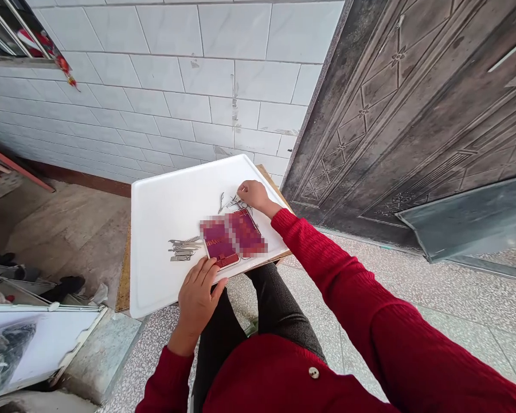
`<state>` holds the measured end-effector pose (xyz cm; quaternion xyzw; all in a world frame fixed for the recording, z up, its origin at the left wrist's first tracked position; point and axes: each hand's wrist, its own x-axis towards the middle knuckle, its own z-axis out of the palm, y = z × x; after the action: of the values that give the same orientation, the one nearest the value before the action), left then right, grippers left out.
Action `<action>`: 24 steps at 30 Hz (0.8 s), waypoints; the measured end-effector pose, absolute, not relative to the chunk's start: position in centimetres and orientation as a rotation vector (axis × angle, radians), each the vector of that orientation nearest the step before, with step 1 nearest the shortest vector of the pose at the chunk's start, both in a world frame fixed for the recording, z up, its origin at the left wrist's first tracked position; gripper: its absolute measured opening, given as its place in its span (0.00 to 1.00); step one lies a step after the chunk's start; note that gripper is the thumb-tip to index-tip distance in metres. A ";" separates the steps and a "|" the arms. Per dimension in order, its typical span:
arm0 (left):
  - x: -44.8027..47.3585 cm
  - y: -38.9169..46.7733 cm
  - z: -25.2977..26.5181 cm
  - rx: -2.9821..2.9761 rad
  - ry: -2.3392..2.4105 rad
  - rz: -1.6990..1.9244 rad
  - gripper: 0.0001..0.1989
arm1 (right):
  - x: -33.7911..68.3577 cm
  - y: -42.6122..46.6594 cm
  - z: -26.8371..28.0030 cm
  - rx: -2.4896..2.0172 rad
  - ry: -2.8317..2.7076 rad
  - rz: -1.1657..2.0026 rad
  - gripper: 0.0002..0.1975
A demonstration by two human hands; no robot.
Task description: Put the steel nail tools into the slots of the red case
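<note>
An open red and purple case (221, 249), partly blurred by pixelation, lies on a white board (163, 212) with a raised rim. My left hand (201, 287) lies with fingers stretched out at the case's lower left corner. Left of the case, several slim metal grooming tools (184, 249) sit side by side. Beyond its far edge are more small metal tools (230, 202), some looking like tweezers and scissors. Over these, my right hand (252, 194) has its fingers pinched together; whatever they hold is too small to make out.
Under the board shows the edge of a wooden stand (124, 275). A white tiled wall (167, 80) rises behind, and a dark embossed metal door (361, 115) stands at the right. Lower left is a white panel (38, 344) beside a stone block (101, 355).
</note>
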<state>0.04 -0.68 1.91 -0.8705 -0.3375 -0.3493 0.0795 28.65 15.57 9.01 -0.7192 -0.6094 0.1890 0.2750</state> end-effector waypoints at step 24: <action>0.2 -1.4 2.0 -2.634 -1.156 -0.958 0.11 | 29.2 11.0 4.3 -1.677 -1.766 0.202 0.13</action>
<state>0.15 -1.43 1.96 -0.8675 -0.3808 -0.3154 0.0547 29.19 10.96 4.33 -0.6449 -0.6791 0.0776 0.3419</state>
